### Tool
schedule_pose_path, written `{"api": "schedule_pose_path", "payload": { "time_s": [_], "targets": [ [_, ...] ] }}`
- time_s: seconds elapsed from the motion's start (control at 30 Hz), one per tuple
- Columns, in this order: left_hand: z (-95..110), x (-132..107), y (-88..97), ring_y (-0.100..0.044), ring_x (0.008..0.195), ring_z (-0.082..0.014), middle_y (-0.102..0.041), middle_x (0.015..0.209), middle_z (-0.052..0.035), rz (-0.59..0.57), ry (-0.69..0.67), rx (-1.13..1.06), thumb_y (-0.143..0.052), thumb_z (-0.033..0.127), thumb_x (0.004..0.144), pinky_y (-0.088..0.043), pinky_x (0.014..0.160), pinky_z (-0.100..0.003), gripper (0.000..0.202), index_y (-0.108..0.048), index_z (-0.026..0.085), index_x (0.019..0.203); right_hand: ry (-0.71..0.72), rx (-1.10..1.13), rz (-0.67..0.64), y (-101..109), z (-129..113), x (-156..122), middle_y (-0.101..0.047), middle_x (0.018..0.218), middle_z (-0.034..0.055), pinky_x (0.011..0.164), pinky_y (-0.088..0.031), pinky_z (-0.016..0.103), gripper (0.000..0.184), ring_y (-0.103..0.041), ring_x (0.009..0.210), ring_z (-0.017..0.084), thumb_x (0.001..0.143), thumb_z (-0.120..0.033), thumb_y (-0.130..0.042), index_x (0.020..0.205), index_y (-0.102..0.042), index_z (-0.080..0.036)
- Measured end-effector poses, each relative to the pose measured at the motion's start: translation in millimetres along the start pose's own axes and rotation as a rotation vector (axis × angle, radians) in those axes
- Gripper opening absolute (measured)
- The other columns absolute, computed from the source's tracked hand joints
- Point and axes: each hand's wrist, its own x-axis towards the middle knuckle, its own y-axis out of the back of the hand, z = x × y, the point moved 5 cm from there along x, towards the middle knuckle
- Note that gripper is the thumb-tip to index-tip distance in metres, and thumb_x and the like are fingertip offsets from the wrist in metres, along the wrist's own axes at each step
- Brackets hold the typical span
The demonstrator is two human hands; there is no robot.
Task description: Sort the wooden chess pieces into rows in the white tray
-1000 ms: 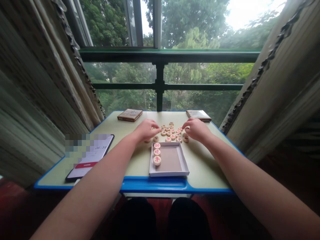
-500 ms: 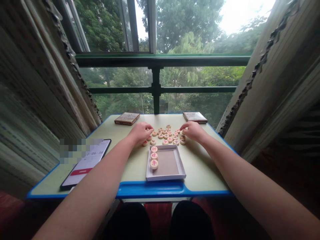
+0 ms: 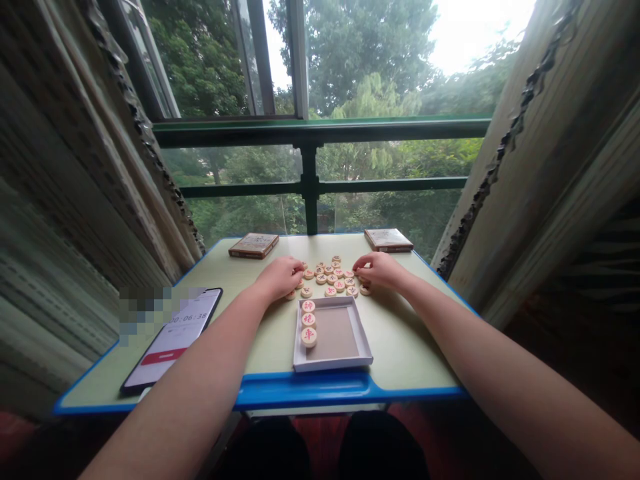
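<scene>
Round wooden Chinese chess pieces (image 3: 339, 285) with red and dark characters lie loosely grouped in the middle of the table. At their left edge, my left hand (image 3: 283, 275) rests with bent fingers beside the outer pieces and partly hides some. From the right, my right hand (image 3: 379, 270) curves its fingers over the pieces on that side, with gaps showing between the fingers. I see no piece lifted in either hand. Nearer to me is a shallow white box tray (image 3: 345, 365). Three red-marked pieces (image 3: 309, 320) stand in a column along its left wall.
Two flat brown boxes (image 3: 253, 245) lie at the table's far corners. A phone (image 3: 173, 340) showing a timer is at the left, close to my left forearm. The table (image 3: 265, 350) has a blue rim (image 3: 305, 390). Curtains (image 3: 530, 147) flank the window and green railing (image 3: 320, 133).
My view has tilted up slightly. Both hands have come in a little on the pieces, the right one moving left. The column in the tray is the same.
</scene>
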Motion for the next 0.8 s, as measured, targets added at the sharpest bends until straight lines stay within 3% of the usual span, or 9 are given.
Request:
{"api": "schedule_pose_path", "payload": {
  "time_s": [0.17,0.27,0.53,0.67,0.8],
  "targets": [
    [-3.6,0.6,-0.8,-0.062,0.086,-0.0183,-0.067,0.094,-0.0076,0.005,0.015,-0.027,-0.042,0.013,0.075,-0.048,0.080,-0.028,0.031,-0.070,0.018,0.088,-0.194,0.004,0.105,11.3,16.4,2.9,-0.071,0.089,0.0070,0.072,-0.043,0.021,0.031,-0.062,0.084,0.017,0.069,-0.005,-0.050,0.086,-0.073,-0.015],
    [-5.8,0.7,1.3,-0.061,0.091,-0.0188,-0.067,0.097,-0.0077,0.043,0.033,-0.052,-0.040,0.009,0.073,-0.047,0.085,-0.030,0.036,-0.071,0.017,0.089,-0.278,0.005,0.102,15.0,24.8,1.2,-0.071,0.083,0.0097,0.068,-0.044,0.022,0.027,-0.063,0.079,0.018,0.069,-0.006,-0.051,0.083,-0.073,-0.011],
    [-2.0,0.7,-2.1,-0.062,0.091,-0.0201,-0.068,0.098,-0.0076,-0.012,0.037,-0.013,-0.041,0.011,0.072,-0.048,0.084,-0.031,0.035,-0.071,0.018,0.090,-0.263,0.043,0.017,12.1,20.8,-4.9,-0.070,0.074,0.0071,0.055,-0.043,0.021,0.022,-0.061,0.065,0.016,0.066,-0.027,-0.066,0.082,-0.074,-0.013],
    [-4.7,0.2,-0.4,-0.062,0.091,-0.0193,-0.069,0.096,-0.0069,0.004,0.057,-0.012,-0.041,0.013,0.073,-0.048,0.085,-0.029,0.033,-0.072,0.019,0.087,-0.260,0.053,0.019,11.1,22.6,-1.9,-0.071,0.086,0.0079,0.059,-0.044,0.020,0.029,-0.062,0.071,0.016,0.067,-0.022,-0.065,0.093,-0.072,-0.012],
    [-5.7,0.7,-0.7,-0.062,0.091,-0.0190,-0.069,0.096,-0.0069,-0.009,0.058,-0.001,-0.041,0.013,0.074,-0.047,0.086,-0.029,0.034,-0.071,0.019,0.088,-0.246,0.056,-0.030,10.3,21.4,-0.8,-0.071,0.080,0.0061,0.060,-0.044,0.020,0.023,-0.063,0.072,0.016,0.068,-0.018,-0.059,0.086,-0.074,-0.014]
  ]
}}
